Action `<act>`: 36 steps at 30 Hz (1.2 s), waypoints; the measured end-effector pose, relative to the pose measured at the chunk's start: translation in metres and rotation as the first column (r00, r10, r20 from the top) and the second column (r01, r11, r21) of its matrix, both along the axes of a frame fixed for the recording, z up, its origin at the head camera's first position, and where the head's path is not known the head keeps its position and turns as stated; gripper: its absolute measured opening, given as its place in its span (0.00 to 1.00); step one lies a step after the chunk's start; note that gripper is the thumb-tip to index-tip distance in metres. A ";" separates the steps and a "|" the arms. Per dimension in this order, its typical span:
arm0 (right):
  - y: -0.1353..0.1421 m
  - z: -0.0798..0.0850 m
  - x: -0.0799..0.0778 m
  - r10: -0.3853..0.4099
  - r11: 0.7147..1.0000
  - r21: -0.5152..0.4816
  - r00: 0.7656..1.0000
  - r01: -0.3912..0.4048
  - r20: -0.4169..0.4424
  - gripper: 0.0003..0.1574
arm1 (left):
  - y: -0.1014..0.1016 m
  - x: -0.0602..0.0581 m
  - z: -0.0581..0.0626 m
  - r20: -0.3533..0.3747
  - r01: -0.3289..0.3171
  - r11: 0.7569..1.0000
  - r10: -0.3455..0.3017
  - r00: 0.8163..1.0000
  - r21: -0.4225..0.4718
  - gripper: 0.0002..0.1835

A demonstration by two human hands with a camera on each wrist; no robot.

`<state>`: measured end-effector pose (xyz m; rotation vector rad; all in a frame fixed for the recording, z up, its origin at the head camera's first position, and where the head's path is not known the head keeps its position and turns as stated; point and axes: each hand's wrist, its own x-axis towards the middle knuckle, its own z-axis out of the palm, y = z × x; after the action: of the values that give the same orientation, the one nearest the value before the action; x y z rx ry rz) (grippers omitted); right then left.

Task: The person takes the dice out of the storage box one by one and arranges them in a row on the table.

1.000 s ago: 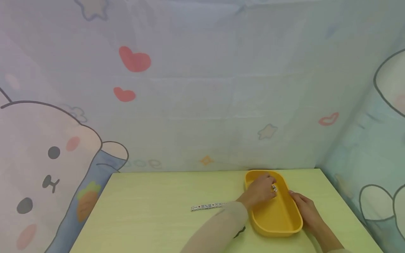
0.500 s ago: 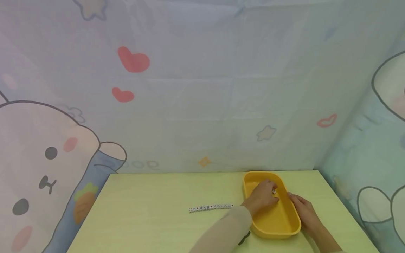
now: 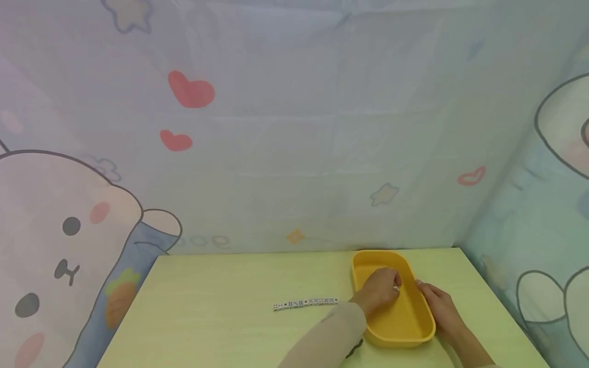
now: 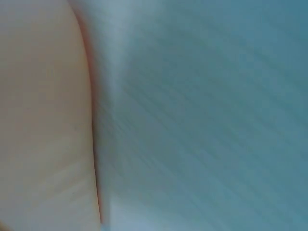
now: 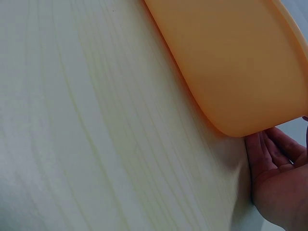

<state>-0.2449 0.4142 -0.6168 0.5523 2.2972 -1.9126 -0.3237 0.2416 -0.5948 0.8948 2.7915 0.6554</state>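
My left hand [image 3: 380,289] reaches into the yellow tray [image 3: 400,342], its fingers curled downward. It pinches a small white die [image 3: 395,288] with dark dots at the fingertips; whether more dice are under the hand is hidden. My right hand [image 3: 443,309] holds the tray's right side from outside. In the right wrist view, the fingers of that hand [image 5: 281,168] lie against the tray's outer wall [image 5: 231,72]. On the table left of the tray runs a straight row of white dice [image 3: 306,303] set side by side.
The pale wood-grain table [image 3: 221,286] ends at a cloth backdrop [image 3: 276,153] printed with hearts and stars. Cloth also rises along the right side. A dark band [image 3: 354,348] shows beside the left sleeve [image 3: 324,337]. The left wrist view shows mostly sleeve and blurred surface.
Inside the tray, my left hand has drawn nearer to me with the die, and its fingers have closed in. My right hand stays at the tray's side. The view has shifted slightly.
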 end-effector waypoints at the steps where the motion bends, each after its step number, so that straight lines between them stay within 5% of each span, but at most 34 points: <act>1: 0.000 0.000 0.000 -0.001 1.000 0.000 1.000 0.001 0.001 0.52 | 0.001 0.000 -0.001 -0.012 -0.005 1.000 0.005 1.000 -0.012 0.05; 9: 0.001 0.000 -0.001 0.000 1.000 -0.026 1.000 -0.001 -0.015 0.51 | -0.001 0.003 0.013 -0.124 -0.006 0.997 -0.003 0.992 -0.071 0.04; 19: 0.002 -0.001 0.001 0.009 0.999 -0.038 1.000 -0.010 -0.024 0.50 | -0.029 0.012 0.059 -0.065 0.229 0.973 -0.227 0.972 0.030 0.05; 30: 0.008 0.001 0.003 -0.015 0.999 -0.037 1.000 0.015 0.004 0.54 | -0.084 0.017 0.084 -0.033 0.314 0.946 -0.312 0.949 0.084 0.05; 36: 0.018 0.000 0.007 -0.024 1.000 -0.018 0.999 0.024 0.036 0.56 | -0.113 0.015 0.084 -0.013 0.322 0.936 -0.324 0.946 0.144 0.06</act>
<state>-0.2383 0.4318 -0.6169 0.6095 2.2591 -1.9163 -0.3086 0.1286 -0.5103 1.3356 2.5238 0.8086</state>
